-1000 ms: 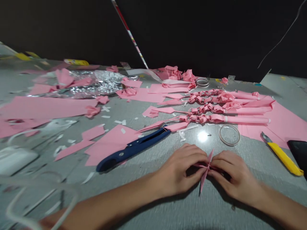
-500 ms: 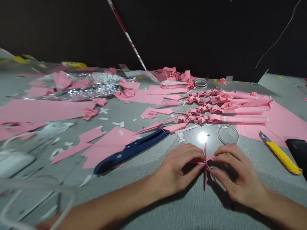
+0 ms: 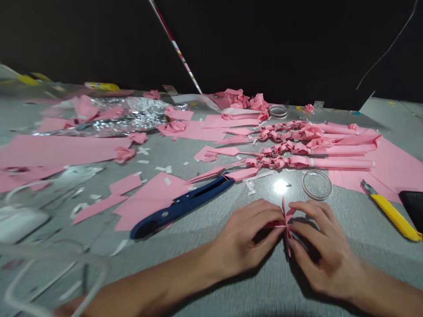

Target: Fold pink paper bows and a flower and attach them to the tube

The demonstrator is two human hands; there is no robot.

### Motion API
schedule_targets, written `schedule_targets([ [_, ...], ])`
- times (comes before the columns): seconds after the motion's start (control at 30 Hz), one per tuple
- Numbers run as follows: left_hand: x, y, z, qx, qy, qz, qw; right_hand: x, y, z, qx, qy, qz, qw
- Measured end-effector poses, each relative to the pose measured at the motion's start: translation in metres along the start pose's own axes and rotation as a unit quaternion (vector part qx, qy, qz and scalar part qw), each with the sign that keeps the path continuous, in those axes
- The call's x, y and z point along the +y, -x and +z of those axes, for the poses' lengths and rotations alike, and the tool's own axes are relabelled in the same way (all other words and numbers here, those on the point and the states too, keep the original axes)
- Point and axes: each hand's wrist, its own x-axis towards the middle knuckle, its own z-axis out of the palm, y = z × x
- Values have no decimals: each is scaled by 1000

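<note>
Between my two hands is a small folded piece of pink paper (image 3: 286,223) with several thin flaps sticking out, seen nearly edge-on. My left hand (image 3: 249,233) pinches its left flap between thumb and fingers. From the other side, the fingertips and thumb of my right hand (image 3: 327,244) press on the right and lower flaps. A roll of tape (image 3: 317,185) lies just beyond my right hand. Left of my left hand rests a dark blue stapler (image 3: 181,207). Beyond both hands lie several rolled pink paper sticks with paper chains (image 3: 291,162).
A yellow utility knife (image 3: 396,218) lies at the right beside a black object (image 3: 413,207). Pink sheets (image 3: 66,149), white paper scraps and crumpled silver foil (image 3: 139,115) cover the left side. A blurred white wire-like frame (image 3: 99,273) stands at lower left. A dark panel (image 3: 264,44) closes the back.
My right hand's fingers have shifted on the folded paper, and its lower flaps now sit closer together, tilted right. My left hand keeps its pinch. The view has shifted slightly.
</note>
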Motion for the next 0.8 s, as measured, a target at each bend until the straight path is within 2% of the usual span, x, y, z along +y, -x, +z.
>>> schedule_targets([
  [0.3, 1, 0, -1, -4, -2, 4, 1000, 2, 0, 2, -1, -28, 17, 999],
  [0.53, 1, 1, -1, -20, -5, 12, 1000, 1, -2, 3, 27, 27, -6, 999],
  [0.8, 1, 2, 0, -24, -9, 6, 1000, 4, 1, 2, -5, -1, -6, 1000],
])
